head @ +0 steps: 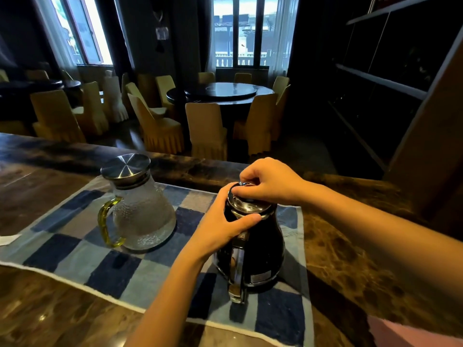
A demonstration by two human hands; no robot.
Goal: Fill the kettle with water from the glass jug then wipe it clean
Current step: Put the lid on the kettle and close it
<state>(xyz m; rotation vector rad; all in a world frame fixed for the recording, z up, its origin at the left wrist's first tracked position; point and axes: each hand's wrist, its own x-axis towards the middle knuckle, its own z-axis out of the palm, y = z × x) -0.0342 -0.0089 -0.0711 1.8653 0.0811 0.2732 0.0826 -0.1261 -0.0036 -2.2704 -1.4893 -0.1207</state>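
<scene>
Brown marbled stone desk (37,309) lies closest to me, with a blue-and-grey checked cloth mat (120,276) spread across it. On the right part of the mat stands the dark pot-bellied metal kettle (258,254), upright, its chrome handle turned towards me. My left hand (220,226) is wrapped round the kettle's neck, thumb laid across the shoulder just under the domed chrome lid (248,204). My right hand (270,181) sits on top of that lid, fingers curled down and pinching its top. Left of the kettle, apart from it on the same mat, stands the clear textured glass jug (145,216) with a yellow-green handle, capped by a flat steel cap (126,166). Beyond the desk I see a dark round dining table (220,93) ringed by yellow-covered chairs (205,128), with bright windows (240,31) behind.
</scene>
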